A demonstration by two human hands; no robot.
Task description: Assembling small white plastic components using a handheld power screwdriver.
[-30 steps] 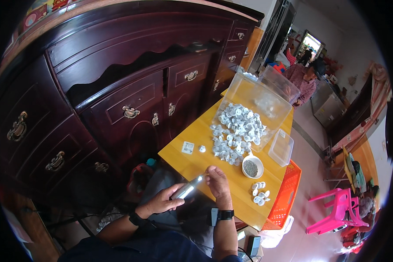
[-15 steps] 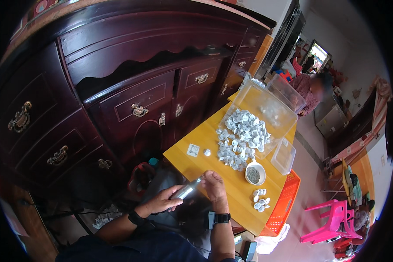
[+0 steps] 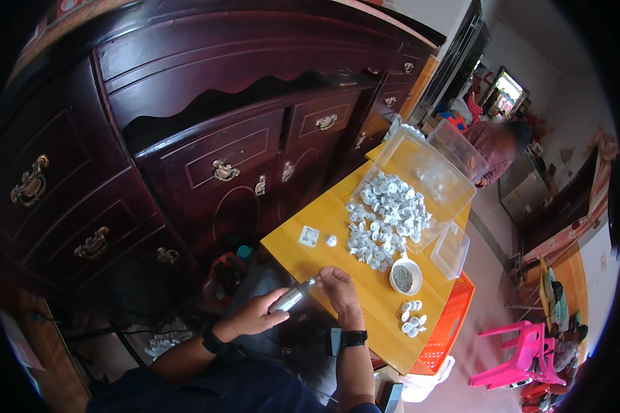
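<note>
My left hand (image 3: pixel 256 316) is wrapped round a silver electric screwdriver (image 3: pixel 291 298), its tip pointing up and to the right. At that tip my right hand (image 3: pixel 338 288) is closed in a pinch; whatever small piece its fingers hold is too small to make out. A big heap of small white plastic parts (image 3: pixel 393 213) spills from a clear plastic bin (image 3: pixel 448 180) tipped on its side. Near it stands a white bowl (image 3: pixel 416 270) of small grey metal pieces, probably screws. Several white round parts (image 3: pixel 410 319) lie grouped by the table's right edge; a single one (image 3: pixel 331 240) lies farther left.
The yellow wooden table (image 3: pixel 317 210) stands against a dark red cabinet (image 3: pixel 207 131). A printed white card (image 3: pixel 308 236) lies on it, with a clear lid (image 3: pixel 450 250) at its right. An orange basket (image 3: pixel 448 330) and pink stool (image 3: pixel 517 354) are rightward. Another person (image 3: pixel 492 146) sits beyond.
The view has shifted slightly, so the table and cabinet appear a little moved to the right. Both hands keep nearly the same pose at the screwdriver.
</note>
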